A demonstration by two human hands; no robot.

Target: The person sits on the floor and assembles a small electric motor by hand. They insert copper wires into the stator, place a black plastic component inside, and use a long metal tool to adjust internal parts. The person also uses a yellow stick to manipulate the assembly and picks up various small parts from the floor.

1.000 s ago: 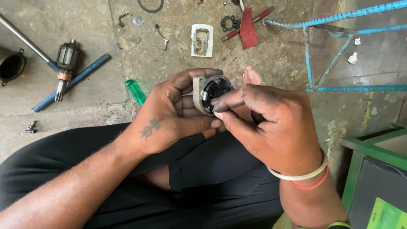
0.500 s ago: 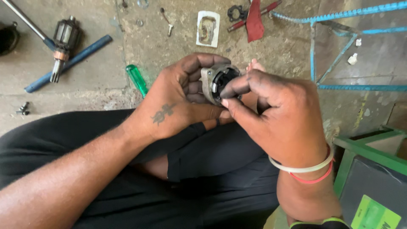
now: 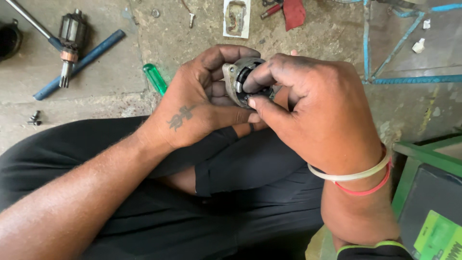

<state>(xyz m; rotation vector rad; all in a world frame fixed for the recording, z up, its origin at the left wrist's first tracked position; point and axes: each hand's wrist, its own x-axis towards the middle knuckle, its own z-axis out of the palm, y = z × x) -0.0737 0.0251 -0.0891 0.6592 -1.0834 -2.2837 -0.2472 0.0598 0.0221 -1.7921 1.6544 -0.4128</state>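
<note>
Fingers of both hands close around a small grey metal housing (image 3: 239, 79) at the centre of the frame, held above the person's lap. The left hand (image 3: 199, 103), with a small tattoo on its back, cups the part from the left, thumb curled over its top edge; the right hand (image 3: 320, 115) grips it from the right, thumb and forefinger pressed into the dark round opening on its face. White and red bands circle the right wrist. Black trousers (image 3: 231, 192) fill the lower half of the frame beneath the forearms. On the concrete floor (image 3: 317, 38) just left of the left hand lies a green screwdriver handle (image 3: 155, 78). In the upper left rest a motor armature (image 3: 70, 43) and a blue bar (image 3: 79, 63), touching or crossing each other, with a few small screws (image 3: 33, 118) lower at the left edge. At the top centre sits a small white packet (image 3: 237, 18), beside it a red rag (image 3: 293, 12). A blue metal frame (image 3: 399, 53) occupies the upper right, a green-edged box (image 3: 428, 192) the lower right.
</note>
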